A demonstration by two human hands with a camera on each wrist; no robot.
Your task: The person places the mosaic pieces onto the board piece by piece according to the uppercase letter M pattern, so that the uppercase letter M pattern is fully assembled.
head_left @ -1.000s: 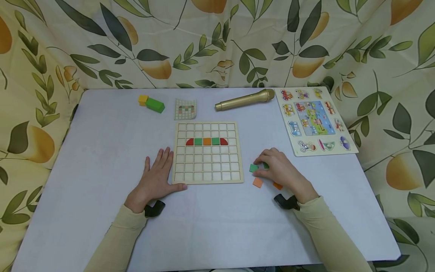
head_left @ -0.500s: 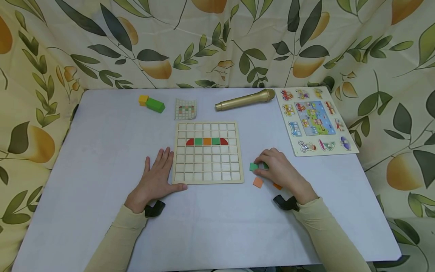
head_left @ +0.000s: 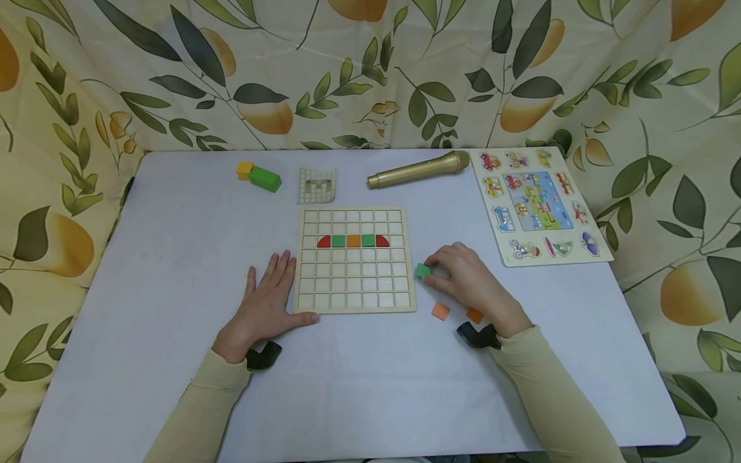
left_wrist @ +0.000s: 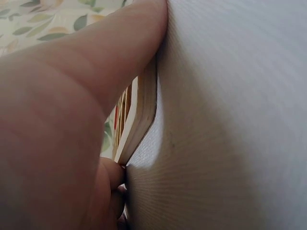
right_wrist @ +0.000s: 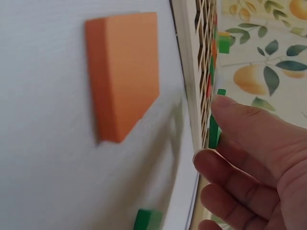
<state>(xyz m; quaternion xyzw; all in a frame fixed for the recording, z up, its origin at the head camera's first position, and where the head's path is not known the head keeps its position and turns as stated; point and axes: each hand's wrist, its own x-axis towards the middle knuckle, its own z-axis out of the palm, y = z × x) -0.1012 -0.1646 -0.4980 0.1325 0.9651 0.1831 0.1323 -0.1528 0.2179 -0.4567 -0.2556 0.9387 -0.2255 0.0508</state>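
Note:
My left hand lies spread flat at the left side of a wooden grid board, its thumb along the near edge. Across one row of the board sit a red quarter-round tile, a green square, an orange square, another green square and a red tile. Just right of the board, my right hand pinches a green square tile between thumb and fingers. A second green tile is on the table, mostly hidden by that hand in the head view.
Two orange tiles, one left and one right, lie near the right wrist. Behind the board are a small pattern card, a gold microphone, and green and yellow blocks. A picture puzzle board occupies the far right.
My right hand has moved left and slightly away from me, carrying the green tile toward the grid board. The left hand stays where it was.

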